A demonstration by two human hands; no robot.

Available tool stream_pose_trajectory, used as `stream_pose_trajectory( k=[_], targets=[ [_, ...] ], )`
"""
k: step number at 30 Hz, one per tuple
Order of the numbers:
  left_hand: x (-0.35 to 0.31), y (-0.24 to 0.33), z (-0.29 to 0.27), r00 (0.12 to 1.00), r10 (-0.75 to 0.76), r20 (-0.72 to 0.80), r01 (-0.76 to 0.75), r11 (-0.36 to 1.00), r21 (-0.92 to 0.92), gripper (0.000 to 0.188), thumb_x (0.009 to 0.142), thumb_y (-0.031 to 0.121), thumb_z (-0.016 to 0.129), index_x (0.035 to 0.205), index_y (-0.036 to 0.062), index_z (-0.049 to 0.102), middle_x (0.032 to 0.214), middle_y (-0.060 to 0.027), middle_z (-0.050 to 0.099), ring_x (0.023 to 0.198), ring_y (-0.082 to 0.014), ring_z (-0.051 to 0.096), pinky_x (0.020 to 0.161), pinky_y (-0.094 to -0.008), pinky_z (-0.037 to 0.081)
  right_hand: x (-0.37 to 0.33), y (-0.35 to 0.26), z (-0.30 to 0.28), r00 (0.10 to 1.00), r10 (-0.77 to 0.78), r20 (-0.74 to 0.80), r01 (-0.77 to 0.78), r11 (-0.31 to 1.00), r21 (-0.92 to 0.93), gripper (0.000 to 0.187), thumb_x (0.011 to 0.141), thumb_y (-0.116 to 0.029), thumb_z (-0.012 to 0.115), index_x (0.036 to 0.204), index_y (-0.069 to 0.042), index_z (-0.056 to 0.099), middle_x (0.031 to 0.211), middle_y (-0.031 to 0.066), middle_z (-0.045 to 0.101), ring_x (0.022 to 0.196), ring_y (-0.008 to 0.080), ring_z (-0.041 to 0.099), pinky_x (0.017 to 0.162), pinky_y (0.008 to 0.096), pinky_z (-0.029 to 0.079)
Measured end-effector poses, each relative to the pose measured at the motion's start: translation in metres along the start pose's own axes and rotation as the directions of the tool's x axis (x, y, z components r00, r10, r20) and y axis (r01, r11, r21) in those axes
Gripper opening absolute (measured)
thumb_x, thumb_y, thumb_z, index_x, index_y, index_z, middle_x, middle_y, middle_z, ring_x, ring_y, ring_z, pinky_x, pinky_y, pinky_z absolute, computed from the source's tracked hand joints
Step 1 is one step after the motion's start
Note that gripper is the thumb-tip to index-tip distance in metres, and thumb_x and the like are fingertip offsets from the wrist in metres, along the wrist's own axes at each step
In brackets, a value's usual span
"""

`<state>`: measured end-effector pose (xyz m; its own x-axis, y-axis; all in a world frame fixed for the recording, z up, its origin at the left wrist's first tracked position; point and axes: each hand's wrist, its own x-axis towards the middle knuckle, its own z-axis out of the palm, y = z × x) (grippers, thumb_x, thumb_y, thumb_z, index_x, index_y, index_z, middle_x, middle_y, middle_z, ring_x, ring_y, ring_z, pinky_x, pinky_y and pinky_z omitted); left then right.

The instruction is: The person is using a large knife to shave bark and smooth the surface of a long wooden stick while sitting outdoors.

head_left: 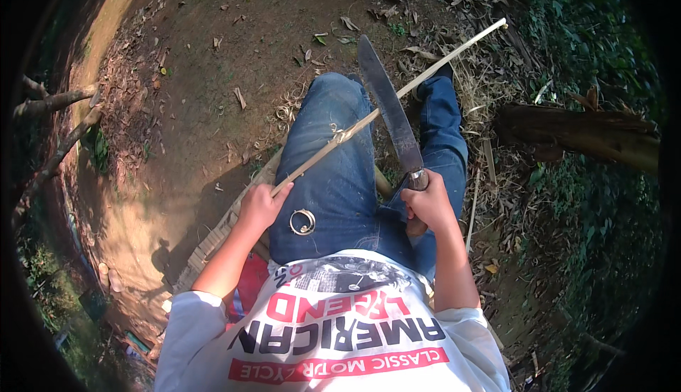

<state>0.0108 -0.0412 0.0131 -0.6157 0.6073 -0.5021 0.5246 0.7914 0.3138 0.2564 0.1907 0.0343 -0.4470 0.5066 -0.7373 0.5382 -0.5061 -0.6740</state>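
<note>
My left hand (263, 205) is closed around the near end of a long, pale wooden stick (333, 143), perhaps bamboo. The stick slants across my jeans, up and away to the right. Around its middle, thin shavings cling to a rough, knotted spot. In my right hand (428, 200) I grip the handle of a large machete (389, 101), its dark blade pointing away and slightly left. The blade crosses over the stick; whether the two touch, I cannot tell. A curled shaving (302, 222) lies on my left thigh.
I sit on a slatted bench (213, 243), seemingly bamboo. A thick log (578, 133) lies to the right, near green plants (589, 44). Dry leaves and pale shavings (286, 112) litter the brown dirt ground (206, 58). Bare branches (57, 101) jut in at the left.
</note>
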Motion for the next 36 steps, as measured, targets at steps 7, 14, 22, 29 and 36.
stream_pose_trajectory(
  k=[7,14,22,29,36],
  targets=[
    [0.0,-0.011,0.007,1.0,0.004,-0.011,-0.004,1.0,-0.014,0.069,0.088,0.059,0.059,0.066,-0.0058,0.065,0.066,-0.0304,0.06,0.072,-0.0467,0.064,0.065,-0.0509,0.051,0.001,-0.015,-0.021,0.985,0.019,0.17,0.014,0.981,-0.192,0.019,0.072,0.002,0.065,0.09,0.003,0.06,0.062,0.0049,0.057,0.048,0.0116,0.054,0.044,0.0283,0.043],
    [0.001,-0.004,0.002,1.0,0.011,0.005,-0.011,1.0,0.0,0.068,0.088,0.059,0.059,0.067,-0.006,0.065,0.065,-0.0302,0.06,0.071,-0.0465,0.064,0.064,-0.0508,0.05,-0.012,-0.002,-0.007,0.98,-0.013,0.196,0.066,0.962,-0.264,0.019,0.073,0.003,0.064,0.091,0.004,0.058,0.06,0.0033,0.054,0.046,0.0115,0.052,0.043,0.028,0.042],
    [-0.001,-0.003,-0.001,0.999,-0.017,0.044,0.018,0.999,-0.041,0.069,0.089,0.06,0.057,0.069,-0.0059,0.066,0.066,-0.0291,0.06,0.072,-0.0465,0.064,0.064,-0.0504,0.05,-0.017,0.002,-0.001,0.981,0.025,0.193,0.019,0.975,-0.222,0.021,0.072,0.007,0.062,0.093,0.005,0.058,0.06,0.0034,0.054,0.047,0.0112,0.052,0.042,0.0284,0.042],
    [0.0,-0.004,0.0,0.997,-0.032,0.064,0.035,0.998,-0.046,0.069,0.089,0.06,0.057,0.068,-0.0056,0.066,0.064,-0.0294,0.06,0.071,-0.0469,0.064,0.063,-0.0505,0.05,-0.015,0.006,-0.003,0.989,0.032,0.144,-0.011,0.989,-0.147,0.025,0.073,0.006,0.062,0.098,0.005,0.059,0.06,0.0038,0.055,0.047,0.012,0.052,0.043,0.0285,0.043],
    [0.002,-0.005,0.004,0.996,-0.055,0.067,0.058,0.998,-0.035,0.072,0.088,0.061,0.057,0.067,-0.0073,0.065,0.064,-0.0303,0.06,0.072,-0.0469,0.064,0.063,-0.0507,0.05,-0.016,0.014,-0.001,0.997,-0.004,0.075,0.012,0.994,-0.109,0.027,0.072,0.005,0.06,0.1,0.004,0.059,0.059,0.004,0.054,0.046,0.0124,0.053,0.044,0.0284,0.043]
  ],
)
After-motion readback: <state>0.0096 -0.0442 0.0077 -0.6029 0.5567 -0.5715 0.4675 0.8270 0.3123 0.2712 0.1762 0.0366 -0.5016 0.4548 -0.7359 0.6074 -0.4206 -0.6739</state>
